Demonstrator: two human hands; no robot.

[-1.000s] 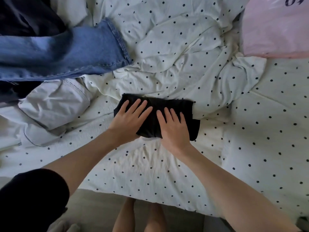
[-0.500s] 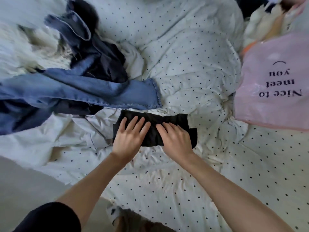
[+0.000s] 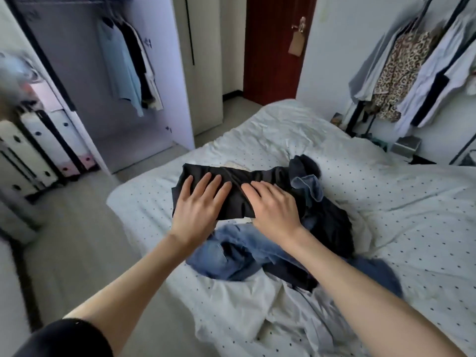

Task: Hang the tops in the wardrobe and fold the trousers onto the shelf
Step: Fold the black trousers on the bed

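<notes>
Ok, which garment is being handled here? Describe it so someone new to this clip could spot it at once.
Start at the polka-dot bed in the middle of the room. Near its left edge, both hands, the left hand and the right hand, lie on a folded black garment, above a heap of blue jeans. It is the only neatly folded, flat piece; the rest is crumpled.

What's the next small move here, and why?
Probably carry the folded black trousers left toward the open wardrobe. Both the left hand and right hand already hold the bundle, apparently above the jeans, and folding looks done.
</notes>
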